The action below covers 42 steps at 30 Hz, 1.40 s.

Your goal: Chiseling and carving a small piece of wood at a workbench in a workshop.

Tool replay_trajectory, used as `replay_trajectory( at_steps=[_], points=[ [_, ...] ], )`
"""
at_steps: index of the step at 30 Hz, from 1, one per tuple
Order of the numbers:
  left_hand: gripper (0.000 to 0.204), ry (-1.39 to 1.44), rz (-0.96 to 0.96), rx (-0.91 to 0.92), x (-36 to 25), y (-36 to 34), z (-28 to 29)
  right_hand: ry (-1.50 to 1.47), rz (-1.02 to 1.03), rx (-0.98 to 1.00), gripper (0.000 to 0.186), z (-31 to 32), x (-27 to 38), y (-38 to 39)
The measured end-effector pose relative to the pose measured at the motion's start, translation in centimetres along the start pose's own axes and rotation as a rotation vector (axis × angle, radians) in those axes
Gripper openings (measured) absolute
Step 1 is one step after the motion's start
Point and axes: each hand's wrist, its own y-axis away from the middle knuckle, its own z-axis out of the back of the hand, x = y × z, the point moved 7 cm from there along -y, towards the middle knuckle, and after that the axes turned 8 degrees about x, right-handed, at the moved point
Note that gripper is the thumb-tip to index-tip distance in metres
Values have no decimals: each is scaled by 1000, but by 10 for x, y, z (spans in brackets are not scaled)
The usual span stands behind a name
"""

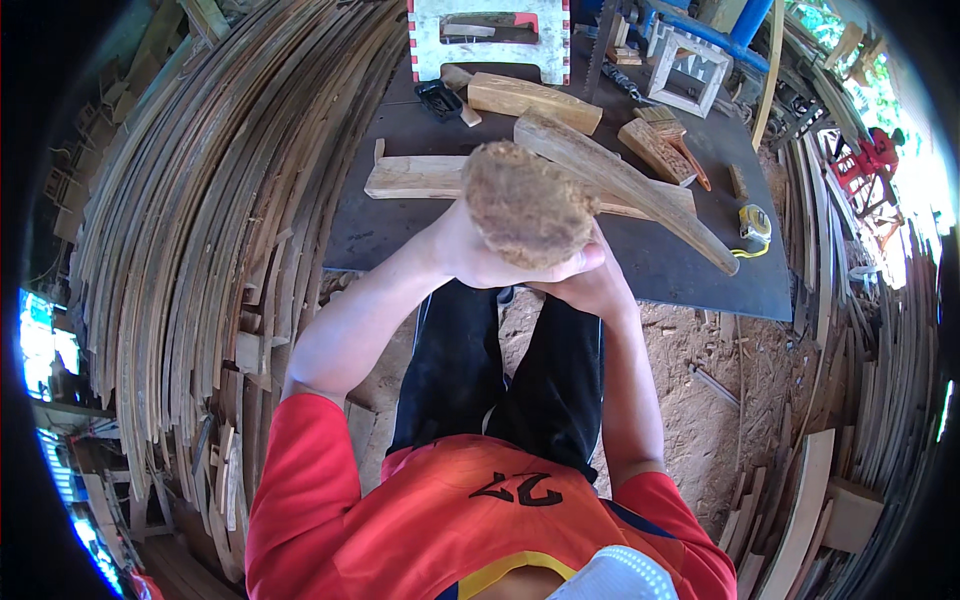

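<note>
A thick piece of wood (528, 205) is raised toward my head, its rough, round, brownish end facing up. The rest of its length is hidden behind that end and my hands. My left hand (468, 252) is closed around it from the left, just below the rough end. My right hand (588, 285) grips from the right, close against my left, its fingers partly hidden. Beyond them, a long tapered wooden piece (630, 182) lies slantwise across a pale wooden board (415, 177) on the dark table (400, 225).
Farther back are a wooden block (530, 100), a black tool (438, 99), a white frame (690, 75) and a white stool-like stand (428, 45). A yellow tape measure (755, 224) sits near the right edge. Stacked wood strips (210, 220) line the left side.
</note>
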Motion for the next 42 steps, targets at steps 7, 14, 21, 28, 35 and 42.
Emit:
replay_trajectory(
  at_steps=[7,14,21,28,35,42],
  points=[
    [34,282,96,-66,3,-4,11,174,-7,9,51,6,11,-2],
    [36,270,61,-29,8,-5,14,349,11,-204,66,84,15,-1],
    [20,364,98,-10,21,-7,13,858,-83,-145,65,104,-38,-19],
    [25,314,44,-54,23,-20,9,661,-284,-349,47,156,37,7],
    [24,190,199,19,31,-40,-1,41,79,-746,65,244,164,88],
    [27,198,229,83,46,-50,-10,402,-18,-739,75,265,198,144]
  ],
)
